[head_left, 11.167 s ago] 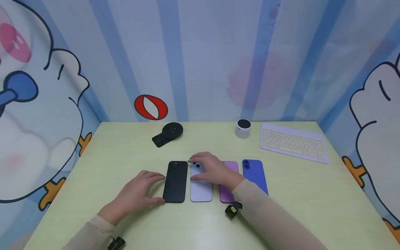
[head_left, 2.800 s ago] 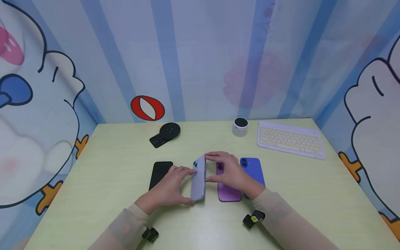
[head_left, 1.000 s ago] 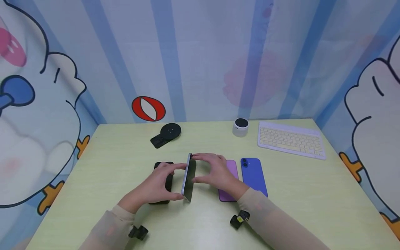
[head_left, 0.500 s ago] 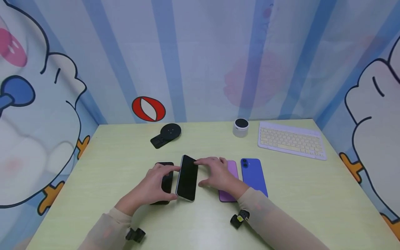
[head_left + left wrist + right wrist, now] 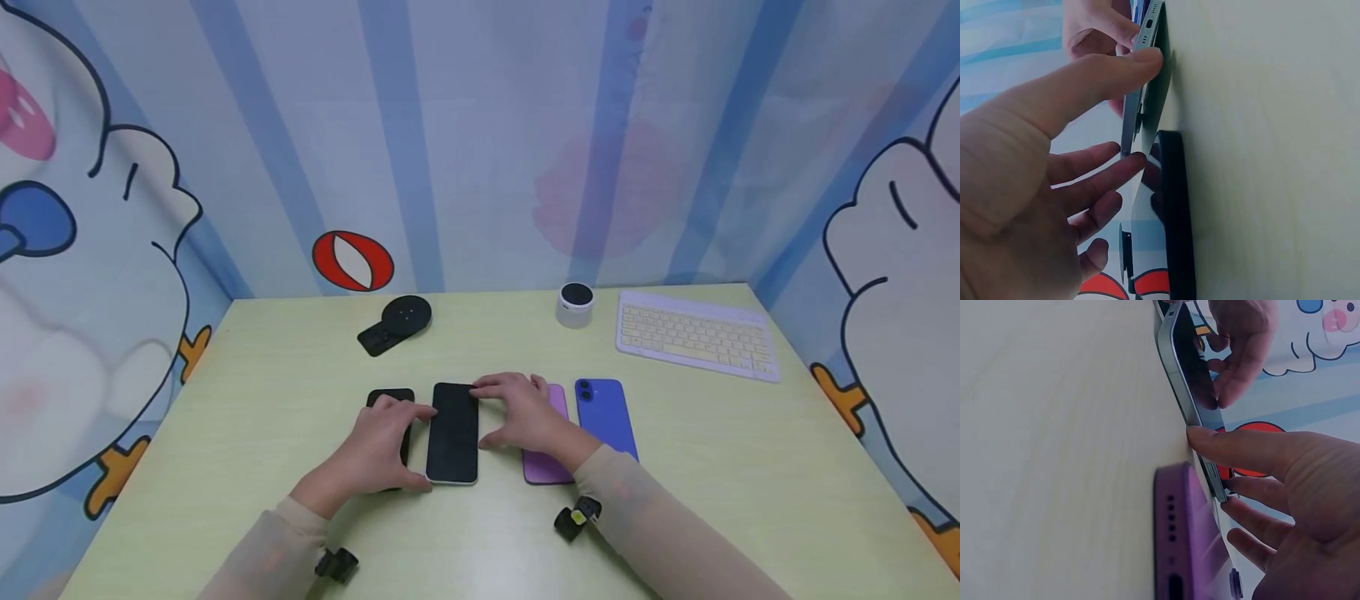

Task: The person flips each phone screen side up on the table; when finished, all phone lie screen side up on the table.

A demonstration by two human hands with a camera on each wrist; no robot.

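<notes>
A pale lilac smartphone (image 5: 453,435) lies screen up between my hands. In the left wrist view, its lower end (image 5: 1148,25) sits slightly off the table. My left hand (image 5: 366,457) holds its left edge, thumb near the lower corner and index finger higher up. Along the right edge, my right hand (image 5: 527,419) holds it with thumb and fingertips. A black smartphone (image 5: 391,396), glossy face up, is partly hidden under my left hand. To the right, a purple smartphone (image 5: 547,472) lies partly under my right hand, beside a blue smartphone (image 5: 607,417) with its cameras showing.
At the back of the table (image 5: 465,550) lies a black round-headed folding pad (image 5: 397,323). A small white cylinder (image 5: 575,306) with a dark top stands back right, beside a lilac keyboard (image 5: 697,335). A cartoon-printed cloth (image 5: 480,150) surrounds the table.
The lilac phone has been lifted on edge, turned from its back to screen up, and lowered between the hands. Earlier, the black phone also went from back up to glossy face up, further left.
</notes>
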